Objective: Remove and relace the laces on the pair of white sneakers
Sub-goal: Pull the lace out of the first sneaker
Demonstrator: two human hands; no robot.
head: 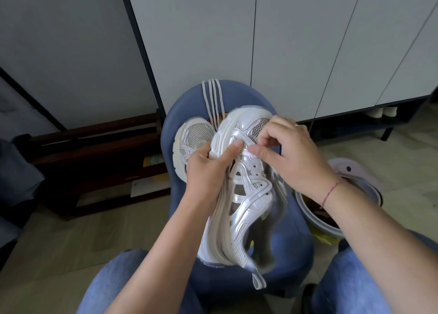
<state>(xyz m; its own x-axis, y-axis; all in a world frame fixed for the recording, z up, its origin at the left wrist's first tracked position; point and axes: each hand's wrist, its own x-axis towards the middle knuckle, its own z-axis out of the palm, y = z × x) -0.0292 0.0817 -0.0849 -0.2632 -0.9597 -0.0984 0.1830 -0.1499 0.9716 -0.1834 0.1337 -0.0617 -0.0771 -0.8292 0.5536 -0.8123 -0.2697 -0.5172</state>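
A white and silver mesh sneaker (248,195) is held up over a blue padded chair seat (294,230), toe pointing away from the person and heel tab toward them. The left hand (208,171) grips it from the sole side, fingers curled round the ribbed white sole and thumb pressed on the upper near the toe. The right hand (291,157) is curled over the front eyelets and pinches a flat white lace strand (246,151) lying across the shoe. The second white sneaker (196,133) lies on the seat just beyond the left hand, touching the held one. Loose white laces (213,100) drape over the seat's far edge. A thin red string bracelet (330,193) circles the right wrist. White cabinet doors (284,41) stand behind.
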